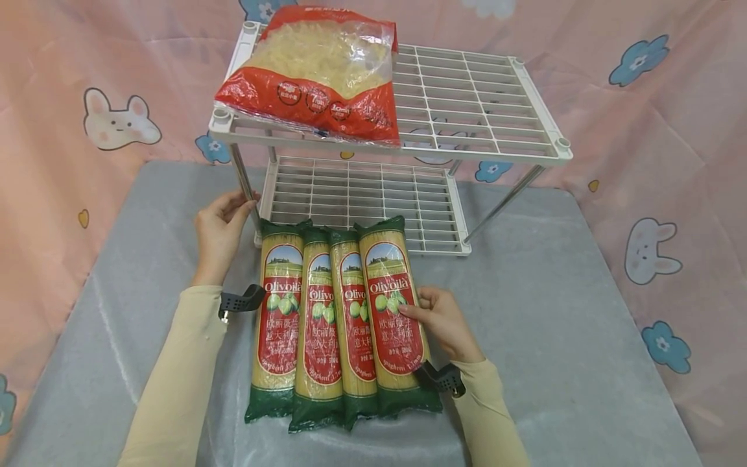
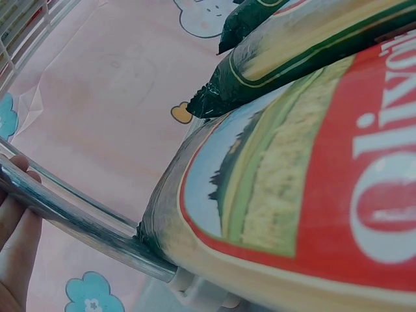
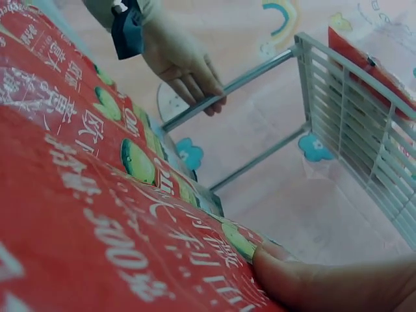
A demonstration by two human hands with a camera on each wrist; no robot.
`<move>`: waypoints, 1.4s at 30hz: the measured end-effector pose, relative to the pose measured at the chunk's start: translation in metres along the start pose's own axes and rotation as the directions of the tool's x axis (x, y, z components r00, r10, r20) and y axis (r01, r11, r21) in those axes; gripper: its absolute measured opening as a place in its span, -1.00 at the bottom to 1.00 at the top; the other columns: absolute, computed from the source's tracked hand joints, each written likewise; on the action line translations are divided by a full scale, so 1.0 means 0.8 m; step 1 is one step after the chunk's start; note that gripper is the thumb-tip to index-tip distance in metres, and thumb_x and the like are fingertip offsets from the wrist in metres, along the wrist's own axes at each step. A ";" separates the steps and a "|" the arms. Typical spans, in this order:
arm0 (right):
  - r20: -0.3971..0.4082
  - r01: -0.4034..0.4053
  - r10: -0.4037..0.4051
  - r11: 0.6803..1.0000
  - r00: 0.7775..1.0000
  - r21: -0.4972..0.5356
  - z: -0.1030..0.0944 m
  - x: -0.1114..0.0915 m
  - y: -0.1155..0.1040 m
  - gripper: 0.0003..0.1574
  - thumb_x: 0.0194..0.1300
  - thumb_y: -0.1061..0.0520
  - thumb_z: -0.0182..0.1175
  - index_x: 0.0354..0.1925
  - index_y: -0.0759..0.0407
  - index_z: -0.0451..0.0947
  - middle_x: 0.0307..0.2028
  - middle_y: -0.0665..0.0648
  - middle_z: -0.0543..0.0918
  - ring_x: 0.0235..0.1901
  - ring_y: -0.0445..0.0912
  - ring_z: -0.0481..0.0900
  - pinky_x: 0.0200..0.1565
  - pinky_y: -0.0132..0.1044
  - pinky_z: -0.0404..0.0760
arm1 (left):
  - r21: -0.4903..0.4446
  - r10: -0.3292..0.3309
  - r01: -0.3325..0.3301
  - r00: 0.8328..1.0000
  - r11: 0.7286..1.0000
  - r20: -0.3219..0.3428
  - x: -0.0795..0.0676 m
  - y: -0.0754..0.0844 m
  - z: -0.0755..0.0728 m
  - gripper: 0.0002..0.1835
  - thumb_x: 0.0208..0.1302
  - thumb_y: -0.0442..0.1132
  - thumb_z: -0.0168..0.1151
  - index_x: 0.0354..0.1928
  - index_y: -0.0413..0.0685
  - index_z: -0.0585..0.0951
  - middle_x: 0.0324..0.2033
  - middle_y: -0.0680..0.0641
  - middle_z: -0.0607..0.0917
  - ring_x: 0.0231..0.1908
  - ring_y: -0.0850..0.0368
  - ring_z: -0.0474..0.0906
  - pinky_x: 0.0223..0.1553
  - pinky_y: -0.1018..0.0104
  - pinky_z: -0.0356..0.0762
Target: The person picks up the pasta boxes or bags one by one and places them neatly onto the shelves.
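My left hand (image 1: 218,237) pinches the front left metal post (image 1: 240,170) of a two-tier white rack; in the left wrist view the fingers (image 2: 19,240) wrap that post (image 2: 78,218). Several green-ended spaghetti packs lie side by side in front of the rack, their far ends against its lower shelf (image 1: 362,194). The rightmost spaghetti pack (image 1: 388,259) is held at its right edge by my right hand (image 1: 443,324), thumb on top of the red label. The right hand's other fingers are partly hidden beside the pack. The leftmost spaghetti pack (image 1: 277,363) lies close to my left wrist.
A red and clear bag of pasta (image 1: 327,71) rests on the left of the rack's upper shelf (image 1: 478,97). Grey cloth (image 1: 554,311) covers the table. Pink patterned fabric (image 1: 671,162) hangs behind and at both sides.
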State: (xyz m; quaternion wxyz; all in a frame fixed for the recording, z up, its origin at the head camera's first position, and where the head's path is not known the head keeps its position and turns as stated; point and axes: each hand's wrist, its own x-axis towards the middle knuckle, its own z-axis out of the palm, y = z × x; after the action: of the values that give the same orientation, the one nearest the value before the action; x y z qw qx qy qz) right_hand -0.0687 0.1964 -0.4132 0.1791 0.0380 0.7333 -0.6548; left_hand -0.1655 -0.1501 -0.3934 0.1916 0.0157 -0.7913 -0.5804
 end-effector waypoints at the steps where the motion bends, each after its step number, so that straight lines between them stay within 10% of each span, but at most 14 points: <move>1: 0.002 0.002 -0.002 1.000 1.000 0.000 0.000 -0.001 0.000 -0.63 0.18 0.38 0.19 -0.10 0.65 0.42 -0.33 0.35 0.69 -0.44 -0.09 0.67 -0.30 -0.25 0.67 | 0.000 0.002 -0.002 1.000 1.000 0.001 0.000 0.000 0.000 -0.73 0.31 -0.27 0.20 -0.03 -0.27 0.63 -0.11 -0.16 0.70 -0.25 0.45 0.58 -0.01 0.37 0.55; 27: -0.013 0.070 -0.069 0.997 0.998 0.039 -0.022 -0.055 -0.038 -0.69 0.21 0.39 0.16 -0.12 0.63 0.42 -0.42 0.02 0.72 -0.39 -0.13 0.67 -0.28 -0.28 0.64 | 0.012 -0.014 0.014 1.000 1.000 0.003 -0.003 0.005 -0.001 -0.72 0.31 -0.25 0.20 -0.02 -0.26 0.62 -0.10 -0.17 0.69 -0.25 0.48 0.56 0.00 0.37 0.55; 42: -0.012 0.181 -0.180 0.979 0.984 0.090 -0.036 -0.089 -0.069 -0.79 0.26 0.40 0.12 -0.15 0.23 0.55 -0.35 0.05 0.73 -0.34 -0.13 0.67 -0.26 -0.29 0.65 | -0.002 -0.009 0.009 1.000 1.000 0.001 -0.003 0.002 -0.001 -0.73 0.31 -0.25 0.21 -0.03 -0.26 0.63 -0.10 -0.17 0.69 -0.27 0.50 0.56 -0.02 0.39 0.55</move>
State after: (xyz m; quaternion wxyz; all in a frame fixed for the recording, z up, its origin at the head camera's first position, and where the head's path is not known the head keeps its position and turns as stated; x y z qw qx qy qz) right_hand -0.0244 0.2298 -0.3367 0.1157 -0.0194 0.7036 -0.7008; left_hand -0.1628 -0.1496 -0.3921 0.1884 0.0188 -0.7909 -0.5819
